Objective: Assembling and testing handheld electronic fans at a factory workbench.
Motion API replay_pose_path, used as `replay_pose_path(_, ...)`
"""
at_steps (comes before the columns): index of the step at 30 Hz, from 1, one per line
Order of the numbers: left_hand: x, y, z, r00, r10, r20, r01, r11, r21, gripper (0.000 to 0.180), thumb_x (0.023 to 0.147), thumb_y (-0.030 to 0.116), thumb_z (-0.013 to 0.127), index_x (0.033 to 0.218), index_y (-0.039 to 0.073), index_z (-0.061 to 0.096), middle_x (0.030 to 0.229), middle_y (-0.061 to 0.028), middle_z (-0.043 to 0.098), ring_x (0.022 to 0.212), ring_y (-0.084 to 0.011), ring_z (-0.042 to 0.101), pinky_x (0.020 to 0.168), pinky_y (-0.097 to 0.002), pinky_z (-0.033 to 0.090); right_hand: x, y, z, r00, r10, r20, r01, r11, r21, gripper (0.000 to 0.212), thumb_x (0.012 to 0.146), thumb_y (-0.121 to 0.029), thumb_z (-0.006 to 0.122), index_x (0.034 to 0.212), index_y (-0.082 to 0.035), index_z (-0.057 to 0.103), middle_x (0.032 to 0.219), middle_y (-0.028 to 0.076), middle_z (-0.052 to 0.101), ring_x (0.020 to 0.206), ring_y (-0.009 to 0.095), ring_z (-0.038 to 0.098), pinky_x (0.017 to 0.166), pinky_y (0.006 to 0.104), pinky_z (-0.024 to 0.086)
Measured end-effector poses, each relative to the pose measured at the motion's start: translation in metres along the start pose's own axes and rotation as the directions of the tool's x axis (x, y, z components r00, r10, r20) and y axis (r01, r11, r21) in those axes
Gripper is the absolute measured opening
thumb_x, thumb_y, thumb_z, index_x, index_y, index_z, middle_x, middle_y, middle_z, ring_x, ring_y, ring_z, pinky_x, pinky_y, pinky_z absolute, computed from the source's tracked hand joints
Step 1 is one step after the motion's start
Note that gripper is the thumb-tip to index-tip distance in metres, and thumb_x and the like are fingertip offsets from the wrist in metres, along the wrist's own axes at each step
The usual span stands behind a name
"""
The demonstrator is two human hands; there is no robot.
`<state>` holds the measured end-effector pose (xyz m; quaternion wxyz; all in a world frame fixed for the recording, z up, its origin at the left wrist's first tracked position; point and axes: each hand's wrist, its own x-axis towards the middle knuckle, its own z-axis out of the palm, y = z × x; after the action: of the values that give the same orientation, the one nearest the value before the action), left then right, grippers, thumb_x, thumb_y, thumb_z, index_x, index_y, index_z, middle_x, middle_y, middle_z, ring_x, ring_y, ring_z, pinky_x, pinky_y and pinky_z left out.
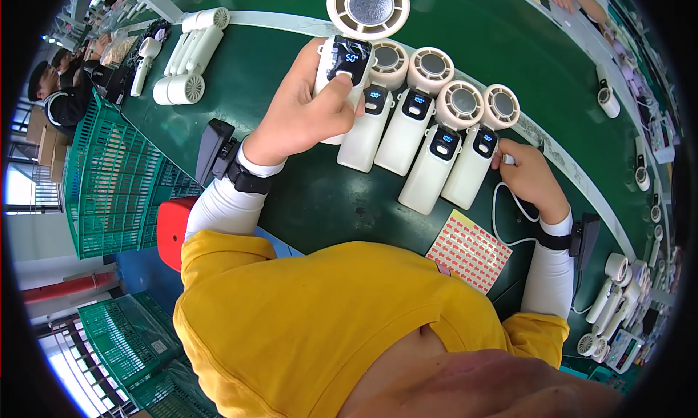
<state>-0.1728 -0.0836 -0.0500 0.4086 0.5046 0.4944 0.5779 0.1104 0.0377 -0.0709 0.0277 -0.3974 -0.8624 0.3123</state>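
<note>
My left hand (314, 105) is closed around a white handheld fan (356, 62), raised above the table. Its round head points away from me, the dark display is lit, and my thumb presses the button below it. Several more white handheld fans (430, 169) lie side by side in a slanting row to the right, heads away from me, displays lit. Beside the rightmost one, my right hand (529, 172) pinches the white plug end of a cable (500, 213). Its fingertips are at that fan's side; whether the plug is in a socket is hidden.
A sheet of red-printed stickers (470, 251) lies near me on the green table (313, 211). More fans (190, 54) lie at far left, others (614, 302) at right beside a small device. Green crates (116, 178) and a red stool (171, 232) stand left. Co-workers sit around.
</note>
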Motion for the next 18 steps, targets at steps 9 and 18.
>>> replay_pose_path(9,0.0018,-0.0063,-0.0014,0.997,0.071,0.001,-0.071,0.997,0.018,0.033,0.071,-0.005,0.049,0.103,-0.002,0.039,0.088,-0.0058,0.045,0.072,-0.0085,0.050,0.064,-0.0229,0.044,-0.0008,-0.0040,-0.0013,1.000,0.002,0.009,-0.002,1.000,0.003,0.011,0.068,-0.003,0.046,0.076,-0.002,0.054,0.070,0.015,0.058,0.063,0.031,0.055,0.057,0.0349,0.041)
replay_pose_path(18,0.0014,-0.0035,-0.0002,1.000,0.001,-0.012,-0.002,0.998,-0.062,0.031,0.071,-0.005,0.048,0.101,-0.003,0.041,0.090,-0.0066,0.044,0.074,-0.0087,0.048,0.065,-0.0230,0.044,-0.0005,-0.0079,-0.0037,0.999,0.031,0.035,-0.031,1.000,-0.007,0.010,0.069,-0.002,0.045,0.076,-0.001,0.053,0.071,0.015,0.058,0.066,0.031,0.055,0.059,0.0343,0.042)
